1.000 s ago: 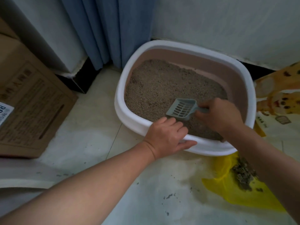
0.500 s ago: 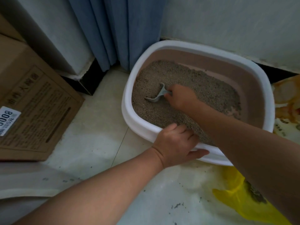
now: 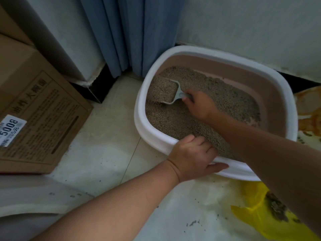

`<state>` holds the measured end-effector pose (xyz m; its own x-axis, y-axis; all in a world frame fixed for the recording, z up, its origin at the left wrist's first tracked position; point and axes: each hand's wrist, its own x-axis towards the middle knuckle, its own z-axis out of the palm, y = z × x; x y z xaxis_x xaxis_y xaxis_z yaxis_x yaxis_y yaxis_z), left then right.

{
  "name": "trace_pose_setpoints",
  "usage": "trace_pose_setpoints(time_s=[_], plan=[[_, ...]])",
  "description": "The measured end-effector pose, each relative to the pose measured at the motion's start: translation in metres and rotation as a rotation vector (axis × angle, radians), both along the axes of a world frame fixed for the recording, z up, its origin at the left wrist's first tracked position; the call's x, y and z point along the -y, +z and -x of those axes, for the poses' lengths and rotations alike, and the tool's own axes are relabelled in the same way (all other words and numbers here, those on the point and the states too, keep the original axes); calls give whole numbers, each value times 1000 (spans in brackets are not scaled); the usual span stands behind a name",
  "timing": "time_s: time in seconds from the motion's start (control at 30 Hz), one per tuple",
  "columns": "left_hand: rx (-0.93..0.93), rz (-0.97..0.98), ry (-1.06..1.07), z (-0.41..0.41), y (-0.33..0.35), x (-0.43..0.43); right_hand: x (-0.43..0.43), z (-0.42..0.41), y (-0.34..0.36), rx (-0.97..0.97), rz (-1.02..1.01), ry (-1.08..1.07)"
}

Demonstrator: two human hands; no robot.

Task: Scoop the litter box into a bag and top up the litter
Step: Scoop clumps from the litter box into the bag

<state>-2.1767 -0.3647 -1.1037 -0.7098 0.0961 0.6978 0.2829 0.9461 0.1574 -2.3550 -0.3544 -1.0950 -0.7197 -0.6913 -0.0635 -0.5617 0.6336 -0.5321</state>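
sift the full scoop (image 3: 165,92) gently
your right hand (image 3: 199,106) clamps its handle; left hand (image 3: 192,158) curls its fingers over the litter box (image 3: 139,110) near rim.

The right hand (image 3: 199,107) is covering most of the scoop (image 3: 176,96) handle, and litter (image 3: 222,100) is burying its slots. The right arm (image 3: 264,153) is blocking a chunk of the box (image 3: 139,110) rim and part of the bag (image 3: 255,221), which is running off the corner. The carton (image 3: 34,101) is getting cropped on the left, and its small print is blurring out.
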Motion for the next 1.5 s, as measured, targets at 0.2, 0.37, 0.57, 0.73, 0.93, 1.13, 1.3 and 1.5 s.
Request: trace_pose_setpoints(time_s=[0.2,0.37,0.57,0.73,0.93,1.13,1.3,1.5], plan=[[14,59,23,-1,0,0,-47,0,-2,48,16,-81],[43,115,16,-1,-1,1,-101,-2,7,29,-10,-143],[88,183,16,-2,2,4,-149,-5,34,1,-10,-193],[103,208,25,-2,5,4,-180,-17,59,-71,-49,-154],[136,231,11,-4,10,4,-228,-39,80,-136,-106,-184],[184,233,-3,-5,10,6,-258,-53,88,-95,-111,-253],[227,221,-4,-6,10,5,-280,-57,90,-95,-103,-258],[233,221,-9,-7,12,5,-301,-60,92,-121,-101,-252]])
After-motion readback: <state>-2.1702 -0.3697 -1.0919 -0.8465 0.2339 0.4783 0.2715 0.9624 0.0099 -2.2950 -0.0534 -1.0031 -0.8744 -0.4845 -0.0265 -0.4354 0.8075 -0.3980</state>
